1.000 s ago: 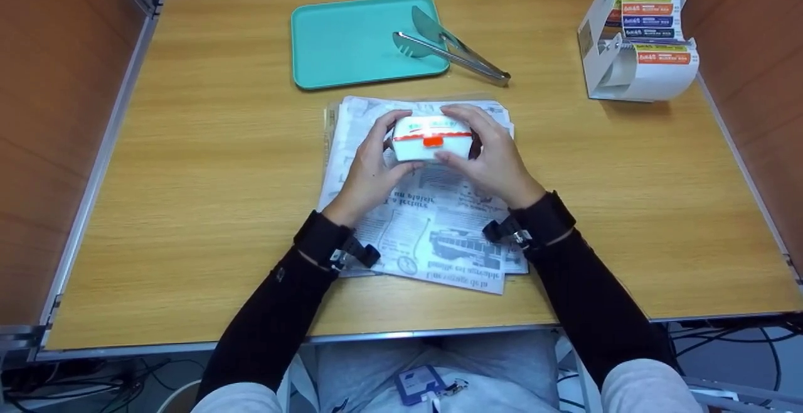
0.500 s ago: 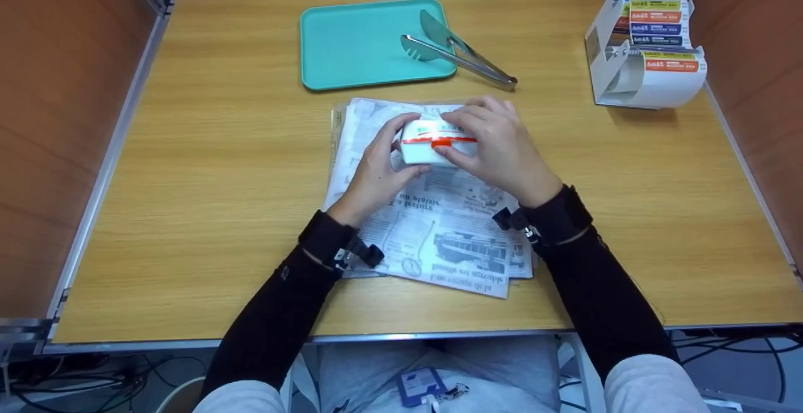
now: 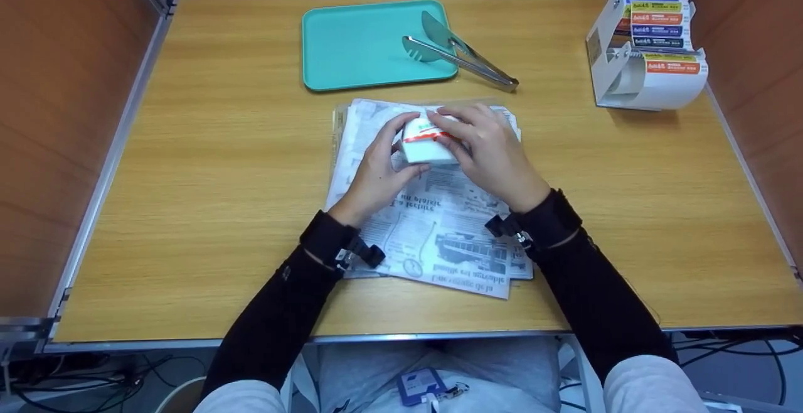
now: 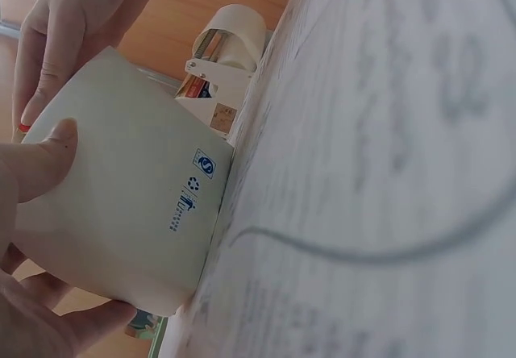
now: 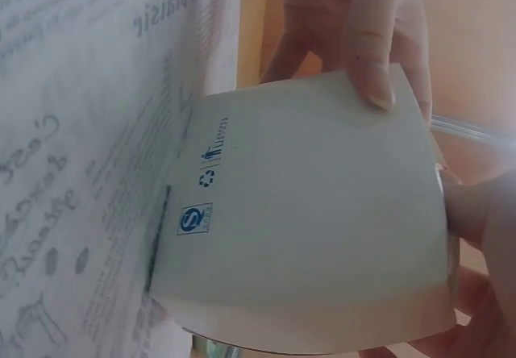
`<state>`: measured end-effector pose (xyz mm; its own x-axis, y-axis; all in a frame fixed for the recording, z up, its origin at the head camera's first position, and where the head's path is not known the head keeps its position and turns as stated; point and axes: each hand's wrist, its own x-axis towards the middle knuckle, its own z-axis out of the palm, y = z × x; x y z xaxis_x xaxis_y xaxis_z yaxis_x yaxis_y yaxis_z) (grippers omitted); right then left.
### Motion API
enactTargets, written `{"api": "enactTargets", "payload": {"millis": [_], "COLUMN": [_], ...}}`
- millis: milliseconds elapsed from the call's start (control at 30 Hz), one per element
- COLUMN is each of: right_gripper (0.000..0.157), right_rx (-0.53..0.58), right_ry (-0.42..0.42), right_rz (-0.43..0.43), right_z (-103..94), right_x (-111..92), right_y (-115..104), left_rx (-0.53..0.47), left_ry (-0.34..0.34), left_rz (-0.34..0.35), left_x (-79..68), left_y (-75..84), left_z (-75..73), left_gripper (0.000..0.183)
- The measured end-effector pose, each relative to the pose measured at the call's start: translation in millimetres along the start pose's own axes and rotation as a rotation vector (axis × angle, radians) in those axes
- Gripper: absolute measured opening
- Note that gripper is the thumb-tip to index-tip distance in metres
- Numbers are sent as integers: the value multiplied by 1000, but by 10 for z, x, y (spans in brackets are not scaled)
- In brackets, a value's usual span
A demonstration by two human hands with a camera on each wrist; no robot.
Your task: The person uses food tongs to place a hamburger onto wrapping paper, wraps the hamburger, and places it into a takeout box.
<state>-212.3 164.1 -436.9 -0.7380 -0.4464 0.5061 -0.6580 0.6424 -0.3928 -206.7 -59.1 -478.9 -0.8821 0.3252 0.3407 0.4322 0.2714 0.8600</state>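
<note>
A white paper food box [image 3: 428, 152] with a red band near its lid stands on a stack of printed paper sheets [image 3: 452, 225]. My left hand [image 3: 376, 171] grips its left side, thumb on the front wall and fingers behind. With the fingers over the lid and the thumb at the front near the red band, my right hand [image 3: 495, 155] holds the box's right part, hiding it and most of the red tab. In the left wrist view, the box's plain wall [image 4: 113, 189] shows small blue marks; the lid looks closed in the head view.
A teal tray [image 3: 364, 49] lies behind the papers, with metal tongs [image 3: 467, 61] partly on it and partly on the table. At the back right stands a white holder with rolls of printed labels [image 3: 659, 42]. Wooden panels [image 3: 75, 105] wall in the table.
My right hand has shifted from the box's right side to the lid and red tab at its front, then a little further left. My left hand keeps its grip on the box.
</note>
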Motion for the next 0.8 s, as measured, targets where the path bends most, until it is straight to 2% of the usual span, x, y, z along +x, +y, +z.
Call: {"api": "enactTargets", "payload": {"millis": [133, 333, 667, 800], "right_gripper": [36, 37, 34, 35], "right_rx": [-33, -72, -82, -42], "right_ry": [8, 8, 82, 65], "right_rz": [-36, -45, -66, -55], "right_z": [47, 67, 139, 128], "right_x": [-20, -28, -30, -37], "right_y": [11, 20, -8, -13], "left_rx": [-8, -12, 168, 211], "left_ry": [-1, -6, -28, -28], "left_rz": [11, -2, 53, 57], "left_x": [12, 12, -24, -28], "left_y": [-6, -19, 9, 20], "left_z": [-1, 10, 96, 109], "left_gripper": [79, 85, 88, 87]}}
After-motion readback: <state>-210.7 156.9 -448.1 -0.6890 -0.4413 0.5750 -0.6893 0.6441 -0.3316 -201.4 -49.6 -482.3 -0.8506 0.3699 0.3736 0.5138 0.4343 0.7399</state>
